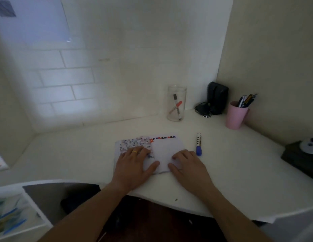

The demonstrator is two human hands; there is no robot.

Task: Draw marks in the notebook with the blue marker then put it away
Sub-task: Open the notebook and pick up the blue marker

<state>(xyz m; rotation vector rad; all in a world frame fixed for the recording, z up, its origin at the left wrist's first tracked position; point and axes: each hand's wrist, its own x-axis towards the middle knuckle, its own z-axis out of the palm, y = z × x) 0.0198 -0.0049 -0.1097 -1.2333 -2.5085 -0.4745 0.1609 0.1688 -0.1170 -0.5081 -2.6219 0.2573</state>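
Note:
An open notebook lies flat on the white desk, its left page covered in small coloured marks and its right page mostly blank. My left hand, with a yellow ring, presses flat on the left page. My right hand rests flat on the lower right page. The blue marker, capped with the blue cap toward me, lies on the desk just right of the notebook, a finger's width from my right hand. Neither hand holds anything.
A clear glass jar with two markers stands behind the notebook. A pink cup of pens and a black pouch with a cord sit in the back right corner. A dark box lies at the right edge.

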